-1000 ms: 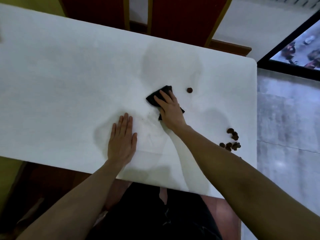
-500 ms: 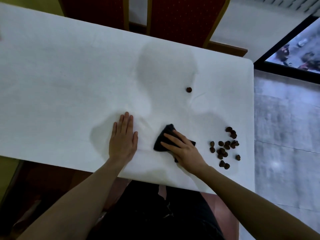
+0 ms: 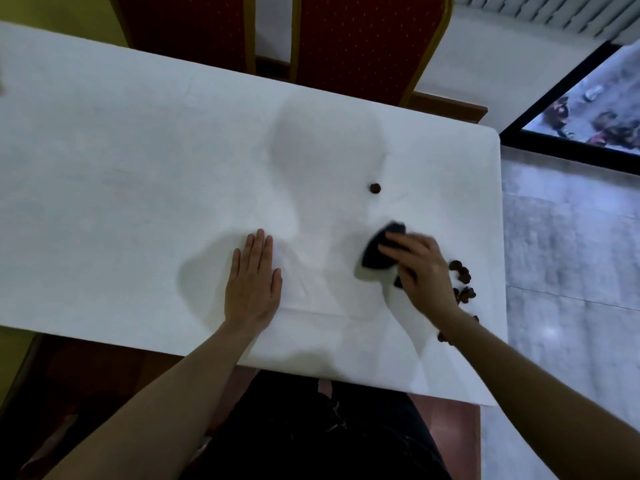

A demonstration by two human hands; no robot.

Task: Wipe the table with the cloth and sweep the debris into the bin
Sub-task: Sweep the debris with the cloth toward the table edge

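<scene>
Bare forearms; dark trousers (image 3: 311, 427)

Table (image 3: 121, 174) bare left of hands. One crumb (image 3: 375, 188) lies alone; crumb cluster (image 3: 462, 280) crowds right edge, beside right hand (image 3: 420, 271).

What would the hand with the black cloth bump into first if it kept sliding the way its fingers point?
Probably nothing. The right hand, on the cloth, points up and left across bare table. The lone brown crumb sits off to the right of that line.
</scene>
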